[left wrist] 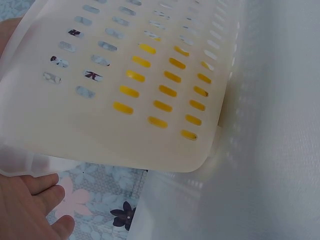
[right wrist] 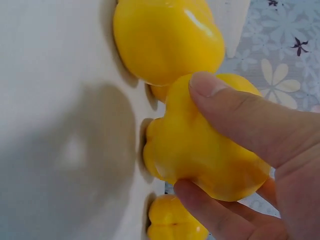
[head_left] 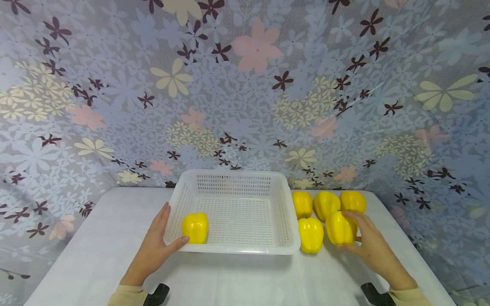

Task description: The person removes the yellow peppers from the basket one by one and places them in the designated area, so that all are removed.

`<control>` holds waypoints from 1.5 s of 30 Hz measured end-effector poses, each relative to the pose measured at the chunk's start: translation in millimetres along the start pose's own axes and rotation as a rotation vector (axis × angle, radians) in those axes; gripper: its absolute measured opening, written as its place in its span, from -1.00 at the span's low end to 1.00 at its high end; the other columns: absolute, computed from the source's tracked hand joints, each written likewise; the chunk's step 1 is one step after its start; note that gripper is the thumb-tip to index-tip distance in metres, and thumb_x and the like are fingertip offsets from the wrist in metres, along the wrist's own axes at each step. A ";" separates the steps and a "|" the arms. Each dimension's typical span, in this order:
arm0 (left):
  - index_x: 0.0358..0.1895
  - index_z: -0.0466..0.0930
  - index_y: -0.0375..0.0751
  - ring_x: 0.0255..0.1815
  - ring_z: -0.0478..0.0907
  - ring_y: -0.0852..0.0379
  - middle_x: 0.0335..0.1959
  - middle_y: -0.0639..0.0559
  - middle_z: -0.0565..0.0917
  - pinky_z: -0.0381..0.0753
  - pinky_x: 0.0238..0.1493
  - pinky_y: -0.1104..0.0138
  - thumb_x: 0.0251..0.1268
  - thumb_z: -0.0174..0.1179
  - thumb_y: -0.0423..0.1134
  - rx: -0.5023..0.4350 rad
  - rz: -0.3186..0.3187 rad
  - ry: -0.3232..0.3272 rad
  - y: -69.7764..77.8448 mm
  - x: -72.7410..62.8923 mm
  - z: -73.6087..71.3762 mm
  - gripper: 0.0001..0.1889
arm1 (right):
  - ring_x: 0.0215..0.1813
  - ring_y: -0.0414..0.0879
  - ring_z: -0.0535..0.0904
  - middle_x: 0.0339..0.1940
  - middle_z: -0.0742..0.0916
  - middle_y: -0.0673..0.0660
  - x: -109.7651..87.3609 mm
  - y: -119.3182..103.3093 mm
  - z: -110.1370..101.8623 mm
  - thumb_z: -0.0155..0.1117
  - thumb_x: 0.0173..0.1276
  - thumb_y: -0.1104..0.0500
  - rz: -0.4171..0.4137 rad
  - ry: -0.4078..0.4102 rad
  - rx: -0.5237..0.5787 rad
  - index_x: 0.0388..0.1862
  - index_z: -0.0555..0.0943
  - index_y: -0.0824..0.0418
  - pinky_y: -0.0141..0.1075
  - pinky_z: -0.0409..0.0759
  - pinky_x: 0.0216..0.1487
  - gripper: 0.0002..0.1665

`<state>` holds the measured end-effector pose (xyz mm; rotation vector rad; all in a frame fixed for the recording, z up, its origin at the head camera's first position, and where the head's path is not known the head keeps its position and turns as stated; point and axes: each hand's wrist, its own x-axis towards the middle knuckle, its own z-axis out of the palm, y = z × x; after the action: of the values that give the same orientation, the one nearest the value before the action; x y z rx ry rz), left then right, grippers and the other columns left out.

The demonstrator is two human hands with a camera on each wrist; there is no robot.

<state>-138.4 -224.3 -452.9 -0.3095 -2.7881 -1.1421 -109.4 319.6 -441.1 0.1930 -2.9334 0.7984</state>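
A white plastic basket with slotted walls stands on the table, one yellow bell pepper in its near left part. My left hand holds the basket's near left corner, thumb over the rim and fingers along the outside. Through the slots of the basket wall yellow shows in the left wrist view. On the right, my right hand grips a bell pepper between thumb and fingers. In the right wrist view this bell pepper seems raised off the table, with other peppers close behind it.
Several more yellow peppers are grouped right of the basket; one pepper stands close against its right side. A white cloth covers the table. Floral fabric hangs behind and at both sides.
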 end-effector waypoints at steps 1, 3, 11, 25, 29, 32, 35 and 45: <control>0.62 -0.15 -0.33 0.58 -0.10 -0.39 0.64 -0.28 -0.10 0.00 0.42 -0.37 0.22 0.35 0.14 0.002 -0.004 -0.001 0.0 0.1 0.0 0.12 | 0.31 0.45 0.32 0.42 0.27 0.48 0.1 1.0 0.9 0.65 0.04 0.15 0.004 -0.008 0.000 0.46 0.23 0.35 0.16 0.67 -0.05 0.09; 0.62 -0.16 -0.32 0.59 -0.10 -0.39 0.64 -0.28 -0.11 0.00 0.42 -0.37 0.22 0.35 0.15 0.007 -0.010 -0.003 -0.1 0.2 0.1 0.12 | 0.31 0.46 0.32 0.41 0.27 0.48 0.6 2.9 2.7 0.66 0.03 0.14 0.009 -0.020 0.001 0.46 0.22 0.36 0.16 0.67 -0.06 0.11; 0.61 -0.15 -0.35 0.58 -0.09 -0.41 0.63 -0.32 -0.09 0.00 0.42 -0.37 0.22 0.36 0.10 0.000 0.006 0.002 -1.2 -0.4 0.9 0.12 | 0.29 0.48 0.34 0.37 0.29 0.50 1.4 7.5 11.1 0.69 -0.05 0.17 0.014 -0.041 -0.026 0.47 0.23 0.38 0.27 0.57 0.06 0.16; 0.61 -0.15 -0.34 0.58 -0.10 -0.40 0.64 -0.28 -0.10 0.00 0.42 -0.38 0.22 0.36 0.11 -0.009 0.011 0.001 -0.4 0.5 0.2 0.11 | 0.33 0.48 0.31 0.37 0.29 0.47 1.4 8.9 17.5 0.70 -0.07 0.16 0.006 -0.053 -0.033 0.47 0.23 0.38 0.40 0.39 0.19 0.18; 0.61 -0.14 -0.34 0.58 -0.10 -0.40 0.64 -0.29 -0.10 0.00 0.42 -0.38 0.22 0.36 0.10 -0.013 0.013 0.005 -1.1 0.3 -0.1 0.11 | 0.33 0.47 0.31 0.37 0.29 0.46 2.1 9.3 18.8 0.70 -0.07 0.16 -0.001 -0.057 -0.029 0.47 0.23 0.38 0.39 0.41 0.18 0.18; 0.61 -0.14 -0.34 0.58 -0.10 -0.39 0.63 -0.30 -0.10 0.00 0.42 -0.38 0.22 0.36 0.10 -0.015 0.014 0.007 -1.8 0.6 0.0 0.11 | 0.33 0.47 0.31 0.38 0.29 0.45 2.5 8.9 19.1 0.70 -0.07 0.17 -0.008 -0.056 -0.030 0.46 0.24 0.39 0.39 0.41 0.19 0.17; 0.61 -0.14 -0.34 0.58 -0.09 -0.39 0.63 -0.30 -0.09 0.01 0.42 -0.37 0.22 0.36 0.11 -0.010 0.013 0.006 -2.3 1.0 0.0 0.11 | 0.34 0.47 0.32 0.39 0.29 0.44 2.2 8.3 18.5 0.71 -0.08 0.17 -0.017 -0.056 -0.039 0.44 0.26 0.39 0.39 0.41 0.19 0.16; 0.62 -0.14 -0.33 0.58 -0.09 -0.39 0.63 -0.29 -0.09 0.01 0.42 -0.37 0.22 0.36 0.11 -0.010 0.010 0.003 -2.0 2.0 -1.1 0.11 | 0.33 0.47 0.33 0.40 0.28 0.44 0.3 6.0 16.4 0.72 -0.11 0.17 -0.032 -0.062 -0.054 0.41 0.32 0.35 0.40 0.42 0.16 0.12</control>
<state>-140.7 -226.2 -453.1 -0.3218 -2.7761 -1.1534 -111.6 316.3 -458.1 0.2648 -2.9978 0.7205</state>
